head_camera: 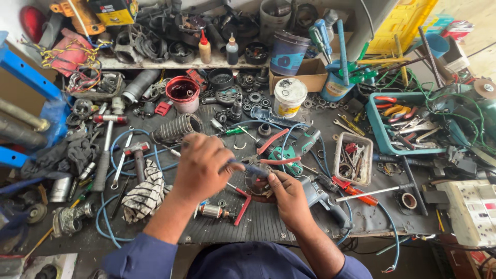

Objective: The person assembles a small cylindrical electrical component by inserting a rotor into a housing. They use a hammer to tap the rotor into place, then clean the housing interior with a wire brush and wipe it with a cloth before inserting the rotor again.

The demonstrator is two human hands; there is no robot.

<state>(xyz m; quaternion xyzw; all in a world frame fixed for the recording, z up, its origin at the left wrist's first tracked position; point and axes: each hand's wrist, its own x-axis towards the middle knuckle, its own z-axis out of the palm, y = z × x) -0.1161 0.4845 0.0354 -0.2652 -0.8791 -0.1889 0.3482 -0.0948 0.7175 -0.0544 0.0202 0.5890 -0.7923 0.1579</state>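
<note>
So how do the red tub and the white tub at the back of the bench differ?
The red tub stands open, its dark inside showing; the white tub is capped with a smudged white lid. The red tub sits further left, the white tub beside a cardboard box. Both are round and upright.

A small round dark metal part (257,181), reddish at its rim, sits tilted in the right hand (289,199) above the counter (268,222), while a blue-handled tool (248,167) in the left hand (204,168) touches its top.
</note>
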